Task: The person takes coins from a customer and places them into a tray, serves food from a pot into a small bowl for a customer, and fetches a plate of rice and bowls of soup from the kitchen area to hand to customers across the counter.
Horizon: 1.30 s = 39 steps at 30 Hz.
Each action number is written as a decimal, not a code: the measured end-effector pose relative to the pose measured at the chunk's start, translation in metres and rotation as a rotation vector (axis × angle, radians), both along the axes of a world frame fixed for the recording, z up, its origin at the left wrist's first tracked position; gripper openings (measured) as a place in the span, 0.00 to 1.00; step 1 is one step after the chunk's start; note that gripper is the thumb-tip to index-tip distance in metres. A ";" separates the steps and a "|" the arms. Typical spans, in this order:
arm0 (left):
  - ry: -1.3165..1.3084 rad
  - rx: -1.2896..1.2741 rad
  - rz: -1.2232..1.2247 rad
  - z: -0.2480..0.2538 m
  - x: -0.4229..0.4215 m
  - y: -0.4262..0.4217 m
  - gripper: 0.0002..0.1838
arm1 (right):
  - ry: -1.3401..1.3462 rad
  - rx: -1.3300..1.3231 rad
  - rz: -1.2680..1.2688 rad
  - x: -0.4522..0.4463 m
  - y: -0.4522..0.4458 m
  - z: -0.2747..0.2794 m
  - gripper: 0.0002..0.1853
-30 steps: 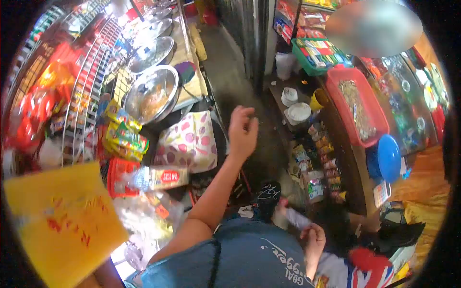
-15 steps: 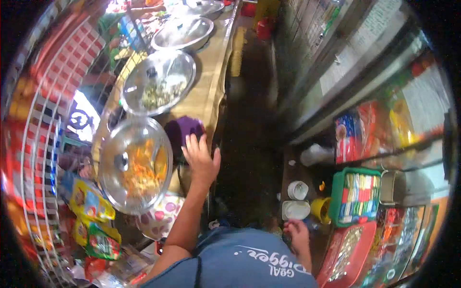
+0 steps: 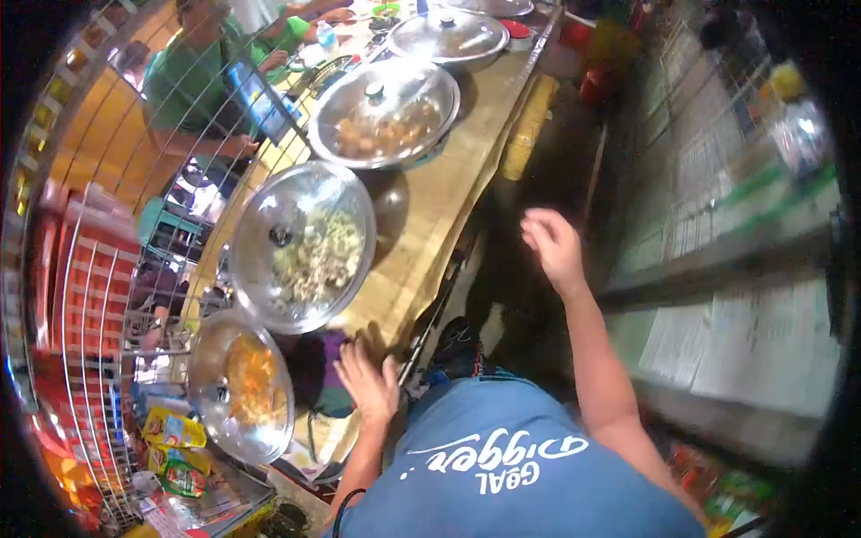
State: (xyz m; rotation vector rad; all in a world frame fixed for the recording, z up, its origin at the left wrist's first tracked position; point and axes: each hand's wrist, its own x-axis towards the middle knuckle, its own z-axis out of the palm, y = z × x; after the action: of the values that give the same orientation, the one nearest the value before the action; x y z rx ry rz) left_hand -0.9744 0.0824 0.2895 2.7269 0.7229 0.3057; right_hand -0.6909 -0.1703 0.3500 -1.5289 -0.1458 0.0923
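My left hand (image 3: pixel 366 381) rests with its fingers spread at the table edge, against a purple cloth-like thing (image 3: pixel 325 354). Nothing shows in its grasp. Beside it stands a lidded bowl of orange-coloured food (image 3: pixel 251 381). Just beyond is a glass-lidded bowl of pale green and whitish food (image 3: pixel 323 255). My right hand (image 3: pixel 552 247) hangs in the air over the aisle, fingers loosely bent and apart, with nothing seen in it.
More lidded bowls, one with brown food (image 3: pixel 386 130), line the long table (image 3: pixel 430 224). A wire grille (image 3: pixel 99 296) runs along its left, with people in green beyond. Yellow packets (image 3: pixel 175 430) hang near the front. Papers cover the right wall (image 3: pixel 682 332).
The view has swung left and further along the table. My right hand has risen from low by the shelves to over the aisle. My left hand stays by the purple thing.
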 end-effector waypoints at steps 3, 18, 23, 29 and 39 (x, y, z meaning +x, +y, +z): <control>0.104 0.125 0.139 -0.010 0.012 -0.007 0.33 | -0.178 -0.067 0.191 0.100 0.039 0.035 0.08; 0.437 0.435 0.472 -0.024 0.056 -0.023 0.25 | -0.893 -0.578 0.500 0.519 0.111 0.107 0.10; 0.008 0.335 0.569 0.079 0.229 -0.100 0.18 | -0.864 -0.590 0.659 0.600 0.168 0.082 0.12; -0.277 0.189 0.590 0.139 0.430 -0.036 0.21 | -0.827 -0.710 0.784 0.636 0.191 0.048 0.17; 0.008 0.121 0.753 0.121 0.554 0.041 0.31 | -0.854 -0.635 0.954 0.656 0.202 0.074 0.22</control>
State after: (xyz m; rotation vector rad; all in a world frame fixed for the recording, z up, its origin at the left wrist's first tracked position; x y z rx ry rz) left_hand -0.4204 0.1232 0.4105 2.4400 1.7639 0.5055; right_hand -0.0345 0.0313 0.4239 -1.9107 -1.6510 0.2510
